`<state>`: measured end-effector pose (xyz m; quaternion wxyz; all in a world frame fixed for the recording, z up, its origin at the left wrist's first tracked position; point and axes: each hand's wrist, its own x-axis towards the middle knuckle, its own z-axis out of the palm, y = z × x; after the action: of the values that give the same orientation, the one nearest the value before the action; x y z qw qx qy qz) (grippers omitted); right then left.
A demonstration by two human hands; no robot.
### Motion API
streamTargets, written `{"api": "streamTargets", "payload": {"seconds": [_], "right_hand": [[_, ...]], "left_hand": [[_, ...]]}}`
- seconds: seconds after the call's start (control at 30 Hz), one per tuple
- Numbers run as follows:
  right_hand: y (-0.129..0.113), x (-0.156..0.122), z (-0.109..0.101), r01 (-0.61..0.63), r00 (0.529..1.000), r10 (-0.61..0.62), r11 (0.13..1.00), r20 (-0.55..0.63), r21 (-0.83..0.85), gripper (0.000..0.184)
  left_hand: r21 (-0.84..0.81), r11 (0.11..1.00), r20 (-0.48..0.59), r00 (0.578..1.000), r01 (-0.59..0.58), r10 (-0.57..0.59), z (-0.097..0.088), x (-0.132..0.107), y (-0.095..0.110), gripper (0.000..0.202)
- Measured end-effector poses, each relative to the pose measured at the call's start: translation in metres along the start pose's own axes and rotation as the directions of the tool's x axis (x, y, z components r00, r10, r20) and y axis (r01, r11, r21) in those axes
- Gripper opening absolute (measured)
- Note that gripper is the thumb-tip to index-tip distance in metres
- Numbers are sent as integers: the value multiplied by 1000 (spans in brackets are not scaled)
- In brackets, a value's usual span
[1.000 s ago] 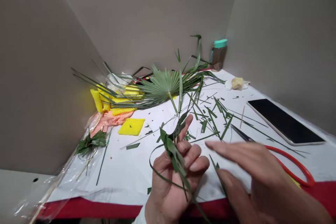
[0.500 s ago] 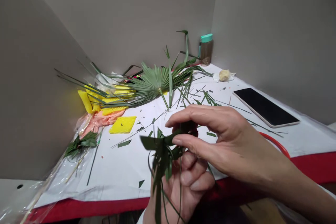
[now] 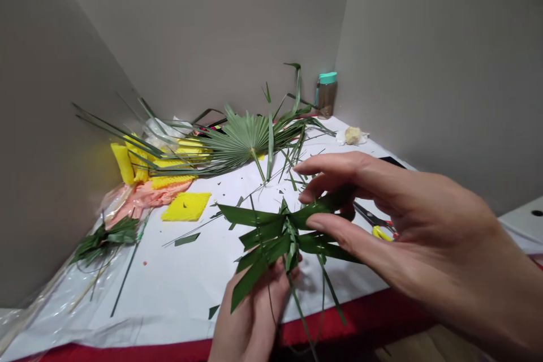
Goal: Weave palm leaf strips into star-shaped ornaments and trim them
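My left hand (image 3: 250, 317) is low in the middle, its fingers closed from below round a bundle of folded green leaf strips (image 3: 271, 235) that fan out left and right above it. My right hand (image 3: 407, 226) comes in from the right, thumb and fingers pinching one broad leaf strip (image 3: 326, 203) on the bundle's right side. Thin stems hang down from the bundle past the table's red edge (image 3: 339, 317).
A fan palm leaf (image 3: 241, 141) and long blades lie at the back with yellow mesh pieces (image 3: 184, 207), pink material (image 3: 139, 198) and a teal-lidded jar (image 3: 326, 93). Scissors (image 3: 375, 223) lie behind my right hand. A small leaf bundle (image 3: 102, 237) rests at the left on plastic wrap.
The leaf bundle has spread out flat into fanned strips. My right hand has moved right and pulled a strip outward. My left hand has sunk lower. The view has shifted left, hiding the phone.
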<state>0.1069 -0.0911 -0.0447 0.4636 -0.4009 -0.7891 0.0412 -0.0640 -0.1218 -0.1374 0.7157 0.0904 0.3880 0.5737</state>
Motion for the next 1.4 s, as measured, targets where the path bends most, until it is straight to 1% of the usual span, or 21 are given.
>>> {"api": "streamTargets", "payload": {"seconds": [0.07,0.23,0.43,0.47,0.53,0.6,0.63,0.73,0.8,0.83,0.87,0.9,0.93,0.97,1.0,1.03,1.07,1.17,1.27,1.33,1.4], "right_hand": [[-1,1,-2,23,1000,-23,999,0,-47,33],[-7,1,-3,32,998,-29,997,56,-69,35],[-15,0,0,165,985,-157,978,72,-126,34],[-15,0,0,170,984,-161,977,77,-129,34],[-16,0,1,159,985,-150,980,82,-123,35],[-15,-2,2,103,993,-97,991,73,-89,36],[-14,-3,3,57,996,-53,997,70,-56,37],[-8,-7,7,-79,995,72,992,69,96,37],[-1,-10,12,-177,983,159,951,89,254,38],[3,-11,16,-231,973,203,905,113,358,37],[6,-13,20,-287,958,245,831,150,476,35],[10,-16,25,-340,940,282,718,193,607,33],[14,-18,31,-370,925,302,577,231,728,32],[18,-21,36,-377,915,310,430,258,820,32],[22,-23,43,-363,912,307,290,273,886,33],[26,-25,49,-341,914,301,198,274,919,33],[29,-27,54,-320,916,298,132,270,938,33],[35,-27,68,-260,927,284,13,246,966,30],[35,-25,72,-226,927,280,-114,249,967,26],[33,-25,71,-220,923,281,-180,265,959,24],[31,-27,69,-222,920,274,-227,281,948,22]], "left_hand": [[-26,999,-62,998,-29,27,3,-1,6,6],[-66,996,-118,991,-64,56,11,-5,13,7],[-23,999,-223,975,-25,20,9,-12,11,13],[-17,999,-211,977,-42,37,10,-13,11,14],[9,995,-121,987,-104,105,12,-14,12,17],[42,984,0,984,-175,175,14,-15,14,23],[63,977,42,979,-202,200,15,-16,15,25],[122,961,75,967,-250,242,13,-17,15,21],[158,936,76,949,-314,305,10,-19,13,19],[181,913,78,931,-366,358,9,-20,12,19],[208,882,81,907,-422,414,9,-21,10,20],[238,850,89,883,-469,462,9,-23,9,21],[260,826,99,865,-500,492,10,-24,8,23],[270,816,109,858,-511,502,11,-26,8,26],[266,822,122,863,-503,490,12,-27,8,30],[251,836,133,873,-488,469,14,-28,9,33],[233,853,140,884,-468,446,15,-29,10,36],[232,889,124,919,-394,375,17,-28,15,31],[278,918,115,959,-282,260,21,-22,17,23],[224,954,168,972,-200,164,25,-19,15,20],[114,990,260,964,-83,51,29,-17,12,15]]}}
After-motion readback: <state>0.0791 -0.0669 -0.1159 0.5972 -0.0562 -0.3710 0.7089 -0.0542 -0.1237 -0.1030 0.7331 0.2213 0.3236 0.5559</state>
